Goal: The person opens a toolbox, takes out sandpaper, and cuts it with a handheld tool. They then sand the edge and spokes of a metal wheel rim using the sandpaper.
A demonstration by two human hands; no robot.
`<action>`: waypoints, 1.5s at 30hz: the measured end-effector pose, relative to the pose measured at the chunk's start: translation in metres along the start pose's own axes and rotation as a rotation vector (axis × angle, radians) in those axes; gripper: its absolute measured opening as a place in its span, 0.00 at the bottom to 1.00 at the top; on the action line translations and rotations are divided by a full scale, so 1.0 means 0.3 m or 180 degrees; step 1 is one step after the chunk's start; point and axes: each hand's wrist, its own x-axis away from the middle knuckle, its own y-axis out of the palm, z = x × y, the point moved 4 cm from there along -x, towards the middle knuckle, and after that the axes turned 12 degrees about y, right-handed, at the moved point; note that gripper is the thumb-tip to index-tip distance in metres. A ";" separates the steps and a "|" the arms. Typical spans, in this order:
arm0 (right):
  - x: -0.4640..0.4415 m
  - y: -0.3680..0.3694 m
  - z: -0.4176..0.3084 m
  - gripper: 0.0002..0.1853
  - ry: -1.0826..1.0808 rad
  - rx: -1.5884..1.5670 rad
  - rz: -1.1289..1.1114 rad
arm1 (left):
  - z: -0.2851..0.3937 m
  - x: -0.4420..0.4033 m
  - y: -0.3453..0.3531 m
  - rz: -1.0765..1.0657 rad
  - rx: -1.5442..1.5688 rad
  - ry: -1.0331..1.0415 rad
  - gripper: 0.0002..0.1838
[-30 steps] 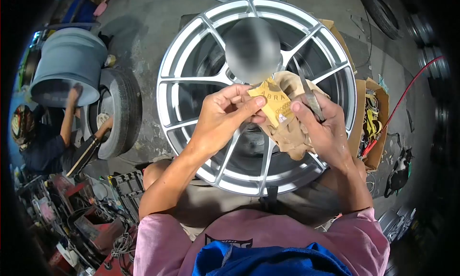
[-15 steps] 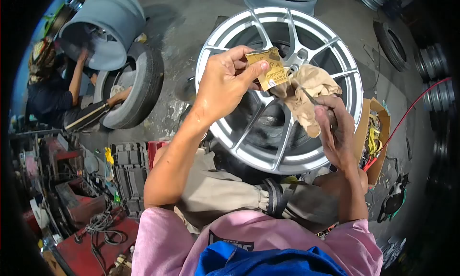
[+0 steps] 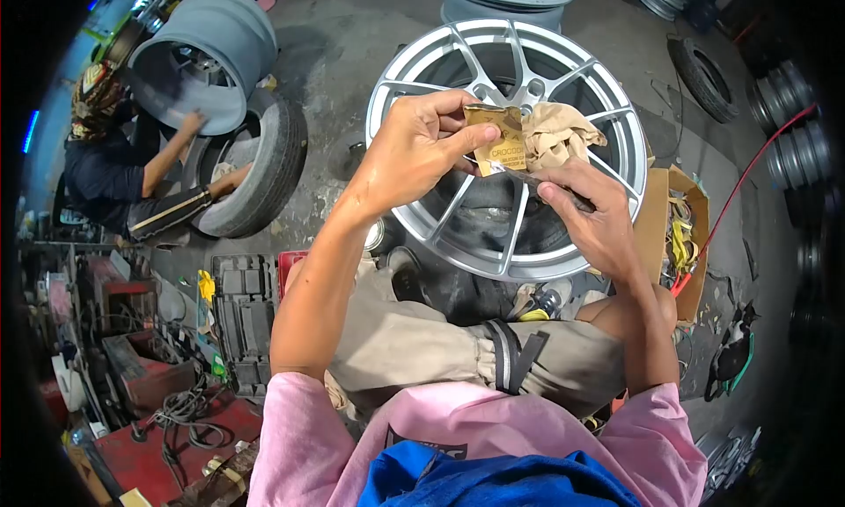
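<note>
My left hand (image 3: 409,150) pinches a small piece of sandpaper (image 3: 502,146), its yellow-brown printed backing turned up and the word CROCODILE partly readable. In my right hand (image 3: 598,209) is a dark, narrow tool (image 3: 526,180), whose tip reaches the sandpaper's lower edge. Its exact kind I cannot tell. A crumpled beige cloth (image 3: 559,133) sits just beyond my right fingers, beside the sandpaper; whether a hand grips it is hidden. Below both hands lies a silver multi-spoke wheel rim (image 3: 422,234), face up.
At left, another person (image 3: 106,172) handles a grey rim (image 3: 207,58) by a tyre (image 3: 273,164). A cardboard box (image 3: 695,190) stands right, with a red hose (image 3: 757,146) passing it. A cat (image 3: 732,344) is at lower right, a red toolbox (image 3: 176,445) at lower left.
My right hand has moved left and up, bringing the dark tool to the sandpaper's lower edge. The cloth has shifted up behind the fingers. The other person's hand has moved lower on the grey rim.
</note>
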 end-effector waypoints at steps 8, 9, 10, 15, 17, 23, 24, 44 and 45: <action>-0.008 -0.019 0.030 0.08 0.0197 -0.0395 -0.0379 | -0.007 -0.005 -0.062 0.0384 -0.0175 0.0062 0.17; -0.011 -0.023 0.026 0.08 0.0191 -0.0392 -0.0369 | -0.025 -0.007 -0.076 0.0361 -0.0084 0.0024 0.17; -0.012 -0.034 0.018 0.09 0.0161 -0.0439 -0.0205 | -0.049 -0.008 -0.082 0.0329 0.0021 -0.0017 0.18; -0.004 -0.050 0.005 0.17 -0.0046 -0.0302 0.0187 | -0.067 -0.024 -0.023 -0.0122 0.0568 -0.0257 0.23; -0.007 -0.038 0.008 0.18 -0.0197 -0.0101 0.0393 | -0.047 -0.026 -0.002 -0.0199 0.0689 -0.0336 0.23; -0.013 -0.034 0.029 0.19 -0.0275 0.0198 0.0578 | -0.067 -0.043 -0.015 -0.0010 0.0906 -0.0442 0.21; -0.011 -0.033 0.032 0.19 -0.0290 0.0296 0.0603 | -0.064 -0.040 -0.021 -0.0082 0.0837 -0.0405 0.20; -0.001 -0.023 0.023 0.14 -0.0109 0.0465 0.0415 | -0.079 -0.052 0.011 -0.0392 -0.0597 -0.0091 0.16; -0.002 -0.021 0.024 0.14 -0.0113 0.0486 0.0414 | -0.079 -0.051 0.011 -0.0386 -0.0591 -0.0099 0.16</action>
